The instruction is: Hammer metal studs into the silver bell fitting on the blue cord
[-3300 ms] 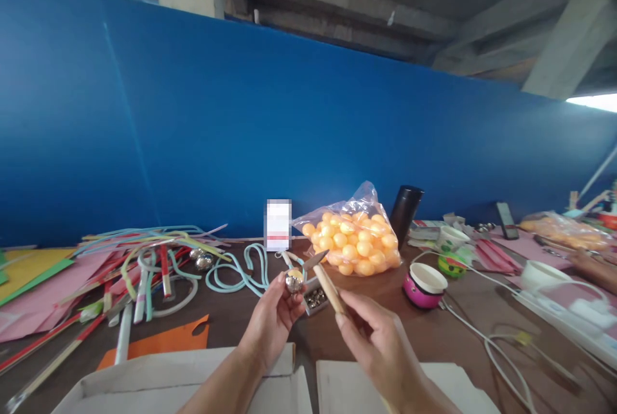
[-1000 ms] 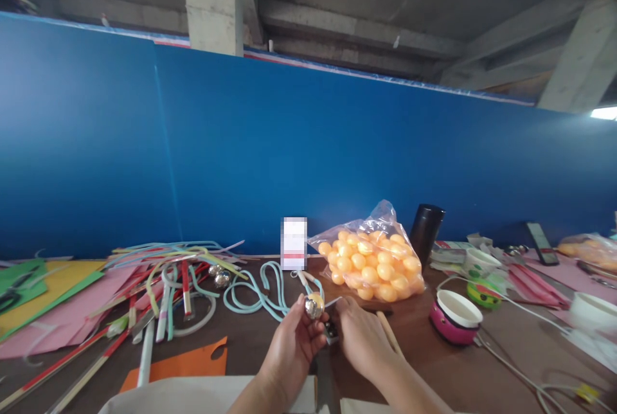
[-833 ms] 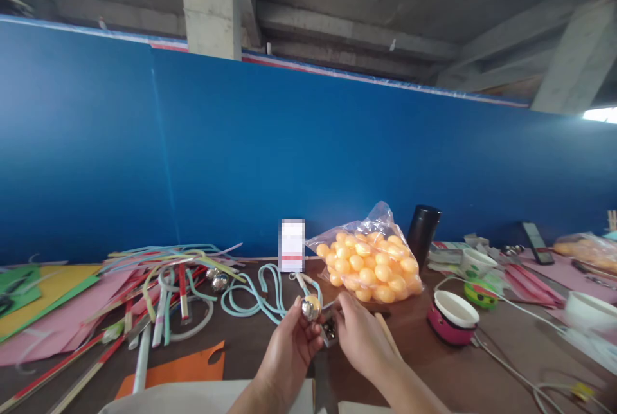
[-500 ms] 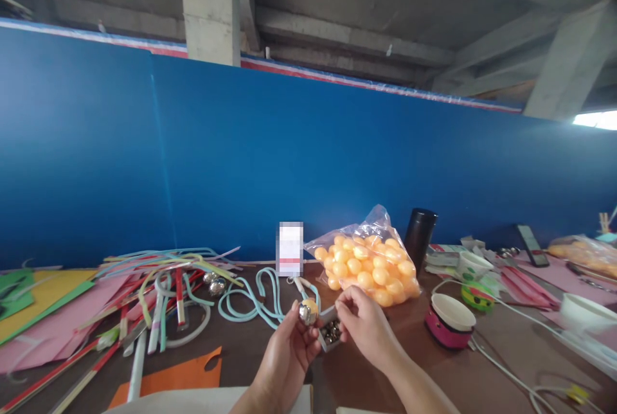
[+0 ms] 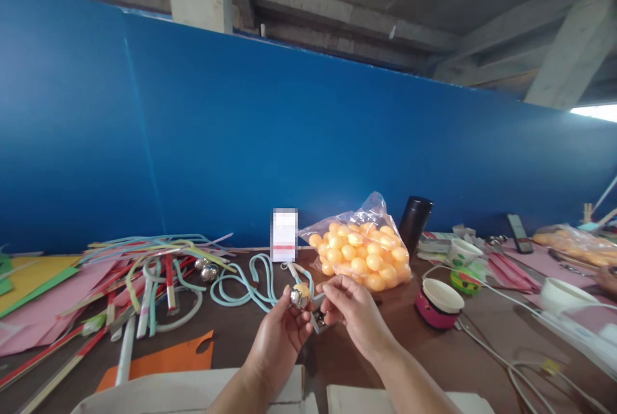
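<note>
Two bare hands mid-frame on my head feed, raised just above the table. Left hand is gripping the silver ball between thumb and fingertips, orange patch up; looks held that way to keep its top exposed to the right hand just beside it. Right thumb and index are close together; I can't tell if they pinch something. Small box of shiny bits sits between the hands, partly hidden, probably for short reach. Bag of orange balls is behind, likely there for elbow room.
</note>
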Motion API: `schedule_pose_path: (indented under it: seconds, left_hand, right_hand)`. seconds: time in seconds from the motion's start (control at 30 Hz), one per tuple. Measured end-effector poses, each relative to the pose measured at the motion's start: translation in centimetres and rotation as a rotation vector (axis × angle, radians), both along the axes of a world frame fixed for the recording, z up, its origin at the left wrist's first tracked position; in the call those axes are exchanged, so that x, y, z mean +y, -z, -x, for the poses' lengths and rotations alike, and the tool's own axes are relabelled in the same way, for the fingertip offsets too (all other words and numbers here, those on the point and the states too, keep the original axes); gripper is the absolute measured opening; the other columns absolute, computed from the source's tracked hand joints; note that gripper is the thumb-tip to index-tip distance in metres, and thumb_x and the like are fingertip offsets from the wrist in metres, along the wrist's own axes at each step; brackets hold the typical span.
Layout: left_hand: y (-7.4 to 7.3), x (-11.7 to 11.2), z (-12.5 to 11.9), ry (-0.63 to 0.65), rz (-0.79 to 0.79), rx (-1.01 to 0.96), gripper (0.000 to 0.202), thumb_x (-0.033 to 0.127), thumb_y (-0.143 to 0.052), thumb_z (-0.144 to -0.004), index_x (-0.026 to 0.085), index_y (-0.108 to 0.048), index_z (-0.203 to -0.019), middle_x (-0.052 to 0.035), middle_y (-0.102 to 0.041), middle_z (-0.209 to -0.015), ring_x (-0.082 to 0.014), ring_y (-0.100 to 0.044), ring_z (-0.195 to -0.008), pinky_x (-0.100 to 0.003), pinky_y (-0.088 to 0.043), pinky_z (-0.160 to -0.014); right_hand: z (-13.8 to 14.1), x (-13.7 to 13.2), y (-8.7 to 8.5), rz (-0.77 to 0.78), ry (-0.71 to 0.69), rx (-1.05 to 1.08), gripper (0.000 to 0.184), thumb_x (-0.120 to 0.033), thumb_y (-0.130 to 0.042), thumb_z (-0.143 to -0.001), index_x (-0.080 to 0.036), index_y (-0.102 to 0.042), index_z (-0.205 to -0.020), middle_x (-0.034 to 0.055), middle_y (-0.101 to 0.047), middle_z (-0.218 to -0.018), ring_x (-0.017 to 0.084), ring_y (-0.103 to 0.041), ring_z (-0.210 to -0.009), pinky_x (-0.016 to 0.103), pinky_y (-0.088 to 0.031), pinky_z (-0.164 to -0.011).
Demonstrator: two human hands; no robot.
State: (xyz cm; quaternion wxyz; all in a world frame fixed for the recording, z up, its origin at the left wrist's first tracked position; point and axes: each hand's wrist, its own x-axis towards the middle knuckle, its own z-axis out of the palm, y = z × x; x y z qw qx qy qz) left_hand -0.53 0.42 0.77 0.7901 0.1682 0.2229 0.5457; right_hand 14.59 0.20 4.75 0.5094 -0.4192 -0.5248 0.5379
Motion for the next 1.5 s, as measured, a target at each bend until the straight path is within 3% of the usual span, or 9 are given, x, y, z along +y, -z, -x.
schedule_pose_path:
  seconds: [0.27, 0.53, 0.87, 1.2, 1.5]
  left_hand:
    - [0.0, 0.1, 0.0, 0.02, -0.015, -0.001, 0.026, 0.034, -0.053, -0.087, 0.009, -0.061, -0.085, -0.0073, -0.066, -0.071, -0.0101, -0.061, -0.058, -0.021, -0.053, -0.057]
    - [-0.1, -0.1, 0.2, 0.036, -0.037, 0.002, 0.026, 0.033, -0.051, -0.087, 0.009, -0.062, -0.082, -0.0075, -0.066, -0.071, -0.011, -0.062, -0.059, -0.022, -0.053, -0.058]
    - [-0.1, -0.1, 0.0, 0.065, -0.091, 0.032, 0.028, 0.035, -0.05, -0.087, 0.011, -0.062, -0.084, -0.0079, -0.067, -0.072, -0.0141, -0.063, -0.063, -0.026, -0.054, -0.061]
    - [-0.9, -0.5, -0.1, 0.073, -0.099, 0.081, 0.026, 0.034, -0.051, -0.087, 0.01, -0.062, -0.083, -0.0058, -0.065, -0.068, -0.0116, -0.061, -0.056, -0.021, -0.051, -0.053]
    - [-0.6, -0.5, -0.2, 0.059, -0.11, 0.088, 0.024, 0.033, -0.054, -0.085, 0.01, -0.063, -0.084, -0.0055, -0.065, -0.07, -0.0105, -0.06, -0.056, -0.02, -0.051, -0.052]
  right_hand:
    - [0.7, -0.2, -0.2, -0.021, 0.03, 0.085, 0.029, -0.043, -0.069, -0.074, -0.017, -0.059, -0.079, -0.0016, -0.062, -0.067, 0.008, -0.055, -0.05, 0.02, -0.048, -0.047]
    - [1.2, -0.8, -0.8, 0.01, -0.028, 0.03, 0.03, -0.042, -0.068, -0.074, -0.013, -0.061, -0.07, -0.0007, -0.062, -0.058, 0.007, -0.054, -0.045, 0.018, -0.046, -0.044]
    - [1.1, -1.1, -0.7, 0.061, -0.11, 0.073, 0.024, -0.035, -0.07, -0.072, -0.015, -0.066, -0.084, 0.0022, -0.066, -0.075, 0.008, -0.057, -0.053, 0.018, -0.047, -0.046]
    - [0.7, -0.6, -0.5, 0.189, -0.134, 0.14, 0.023, -0.031, -0.073, -0.07, -0.014, -0.066, -0.082, 0.0006, -0.063, -0.071, 0.003, -0.047, -0.046, 0.013, -0.031, -0.037]
    - [0.6, -0.4, -0.1, 0.179, -0.136, 0.126, 0.024, -0.033, -0.074, -0.068, -0.014, -0.064, -0.081, 0.0, -0.063, -0.069, 0.002, -0.043, -0.044, 0.013, -0.025, -0.035]
